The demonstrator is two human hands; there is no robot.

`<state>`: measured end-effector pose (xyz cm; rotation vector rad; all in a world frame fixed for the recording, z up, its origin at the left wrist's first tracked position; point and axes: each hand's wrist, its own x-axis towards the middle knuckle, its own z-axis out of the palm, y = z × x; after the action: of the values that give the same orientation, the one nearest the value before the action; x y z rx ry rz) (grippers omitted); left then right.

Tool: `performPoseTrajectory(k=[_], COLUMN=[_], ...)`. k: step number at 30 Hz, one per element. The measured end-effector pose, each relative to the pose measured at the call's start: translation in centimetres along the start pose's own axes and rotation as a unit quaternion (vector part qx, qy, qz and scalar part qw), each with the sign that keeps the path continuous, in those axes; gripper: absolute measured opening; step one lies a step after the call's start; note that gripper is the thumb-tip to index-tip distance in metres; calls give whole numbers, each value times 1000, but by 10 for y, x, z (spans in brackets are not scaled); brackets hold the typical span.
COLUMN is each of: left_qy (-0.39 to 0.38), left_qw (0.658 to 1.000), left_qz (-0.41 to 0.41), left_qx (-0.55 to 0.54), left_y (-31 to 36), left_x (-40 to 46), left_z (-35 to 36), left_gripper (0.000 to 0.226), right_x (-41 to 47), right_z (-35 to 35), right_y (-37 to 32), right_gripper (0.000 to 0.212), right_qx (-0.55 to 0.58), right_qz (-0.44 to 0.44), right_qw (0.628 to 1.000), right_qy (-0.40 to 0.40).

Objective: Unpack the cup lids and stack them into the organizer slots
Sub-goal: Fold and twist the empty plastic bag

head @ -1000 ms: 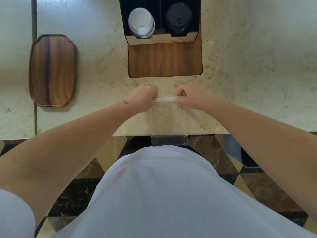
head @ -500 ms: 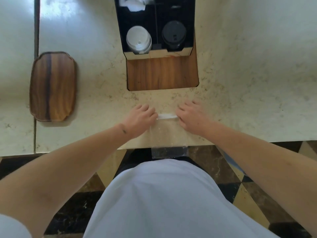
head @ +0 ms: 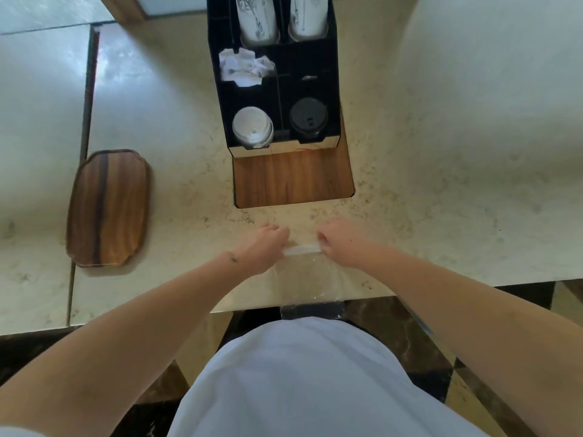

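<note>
A clear plastic bag (head: 310,279) lies flat on the marble counter and hangs over its near edge. My left hand (head: 263,246) and my right hand (head: 339,244) pinch the two ends of its white top strip (head: 302,249). The bag looks empty. Farther back stands the black organizer (head: 277,89). Its front left slot holds a stack of white lids (head: 252,126), its front right slot a stack of black lids (head: 308,116).
Two stacks of paper cups (head: 258,18) fill the organizer's rear slots, and crumpled white packets (head: 244,66) sit in a middle slot. A wooden board (head: 293,178) lies under the organizer. A wooden tray (head: 108,208) rests at the left.
My view has tilted up, so more of the organizer shows. Both hands opened flat over the bag's strip half a second ago and now pinch its ends again.
</note>
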<state>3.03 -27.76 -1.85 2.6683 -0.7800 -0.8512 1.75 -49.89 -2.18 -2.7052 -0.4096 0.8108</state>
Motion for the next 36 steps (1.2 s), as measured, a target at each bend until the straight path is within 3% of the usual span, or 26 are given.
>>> performPoseTrajectory(k=[5,11,14,23,26,31,36], left_qy=[1,55,52,70,90,82,65], left_qw=[999,988,979,963,971,992,994], left_qz=[-31,9,34,87,74,-15,-84], left_qx=[12,147,195,246,211,94,6], left_y=[-4,-6,-6,-10,-12,-15,-12], left_x=[8,6,4,-7,-8,0,8], left_z=[-2,-7,-6,-2,-3,-9,-14], left_gripper=[9,5,19,17,14,20,10], right_x=[8,6,4,-13,-20,-12,2], right_z=[-12,-11,-3,4,6,-4,-9], right_y=[-9,-15,-19,-6,-3,-11,-13], right_gripper=[6,13,21,27,33,19,9], right_qx=[-27,-90,-169,-238,-204,-111,-37], right_qz=[19,-22,-48,-112,-107,-40,33], right_qw=[999,995,980,960,969,991,997], right_qy=[-39,47,92,93,92,68,65])
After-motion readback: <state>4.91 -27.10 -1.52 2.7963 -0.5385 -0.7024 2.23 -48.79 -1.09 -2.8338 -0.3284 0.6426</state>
